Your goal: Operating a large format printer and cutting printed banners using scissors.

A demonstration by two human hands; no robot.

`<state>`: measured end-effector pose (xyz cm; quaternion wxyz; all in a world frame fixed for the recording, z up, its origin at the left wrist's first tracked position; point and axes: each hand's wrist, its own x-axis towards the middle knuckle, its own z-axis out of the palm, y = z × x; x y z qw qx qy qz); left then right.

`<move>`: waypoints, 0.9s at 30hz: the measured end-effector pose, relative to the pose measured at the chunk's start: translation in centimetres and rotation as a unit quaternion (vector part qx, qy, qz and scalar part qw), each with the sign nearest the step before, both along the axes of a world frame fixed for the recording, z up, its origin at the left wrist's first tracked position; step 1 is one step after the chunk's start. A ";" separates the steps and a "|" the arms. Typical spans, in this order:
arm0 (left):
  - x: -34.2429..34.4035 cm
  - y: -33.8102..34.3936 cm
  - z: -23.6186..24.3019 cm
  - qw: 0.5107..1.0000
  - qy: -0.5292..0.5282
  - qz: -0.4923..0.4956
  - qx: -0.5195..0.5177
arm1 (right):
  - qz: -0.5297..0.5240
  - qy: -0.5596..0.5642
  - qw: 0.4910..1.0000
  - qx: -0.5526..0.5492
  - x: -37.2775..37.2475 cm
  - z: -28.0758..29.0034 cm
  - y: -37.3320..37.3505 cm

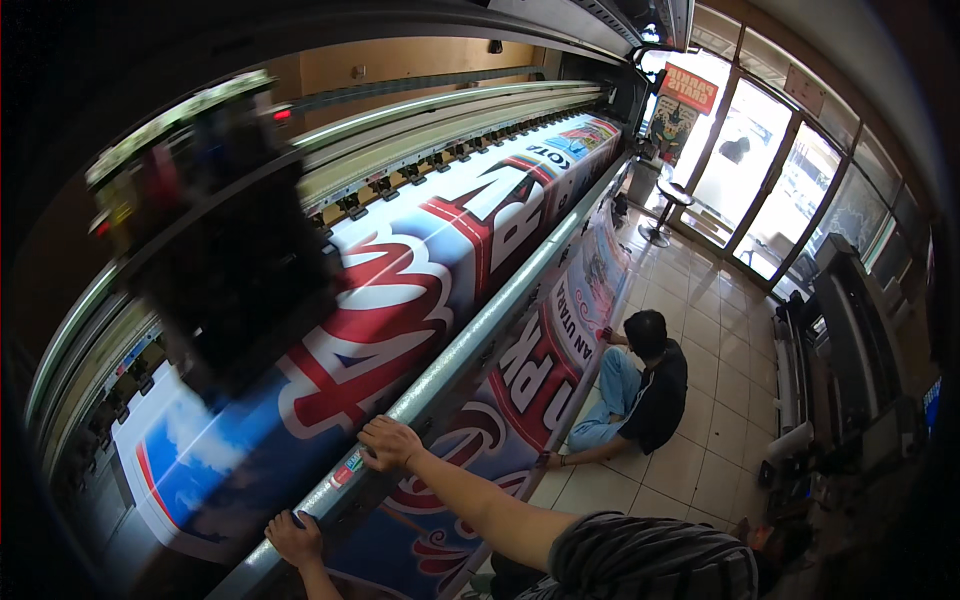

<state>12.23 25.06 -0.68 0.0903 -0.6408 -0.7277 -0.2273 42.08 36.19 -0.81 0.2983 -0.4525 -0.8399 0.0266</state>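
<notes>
Silver-grey metal forms the long front rail (460, 358) of a wide-format printer, slanting from seven o'clock up to between one and two, with twelve at the top of the head view. Both of the person's hands lie on it toward seven o'clock. The left hand (295, 540) is nearer the lower edge, its fingers bent over the metal; the right hand (392, 443) sits farther up, knuckles raised and fingers part-curled over the far side. Each touches only the rail as far as can be seen; whether they clasp it or merely rest there cannot be told. A small red-and-green label (347, 468) shows between them. The right forearm (490, 490) enters from five o'clock out of a striped sleeve (650, 560).

Beyond the rail, a printed banner (410, 300) covers the printer bed from eight o'clock to one, with blue sky, white cloud and red-and-white lettering; another printed stretch hangs on the near side, between six and three. A dark print carriage (250, 270), blurred, stands over the bed between nine and ten. At four o'clock a co-worker (655, 395) in a dark top sits low on the tiled floor (720, 385), hands at the banner's edge. Toward two stand a round stool (675, 192) and glass doors (750, 135).
</notes>
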 end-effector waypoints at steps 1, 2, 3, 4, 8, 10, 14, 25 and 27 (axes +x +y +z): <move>0.1 0.0 0.1 1.000 -0.003 0.001 0.001 | -0.005 -0.007 1.000 -0.013 0.0 0.0 0.0; 0.1 0.0 0.1 1.000 -0.001 0.001 -0.001 | -0.001 0.001 1.000 -0.008 0.0 0.0 0.1; 0.2 0.0 0.2 1.000 -0.005 0.000 0.001 | 0.002 0.007 1.000 0.001 0.0 0.0 0.1; 0.2 0.0 0.3 1.000 -0.005 -0.002 0.012 | 0.000 0.006 1.000 -0.009 0.0 0.0 0.2; 0.2 0.1 0.3 1.000 -0.009 -0.001 0.003 | 0.006 0.030 0.999 0.020 0.1 0.1 0.2; 0.0 0.2 0.2 1.000 -0.004 0.004 -0.010 | 0.007 0.018 1.000 -0.005 0.1 0.2 0.1; -0.1 0.5 -0.2 1.000 -0.008 0.005 0.003 | 0.003 0.016 1.000 0.010 0.1 0.4 0.2; -0.2 0.7 -0.3 1.000 0.010 -0.005 0.026 | 0.013 0.003 1.000 0.011 0.0 0.3 0.6; -0.1 0.7 -0.3 1.000 0.007 -0.003 0.018 | 0.004 -0.007 1.000 -0.001 0.1 0.3 0.7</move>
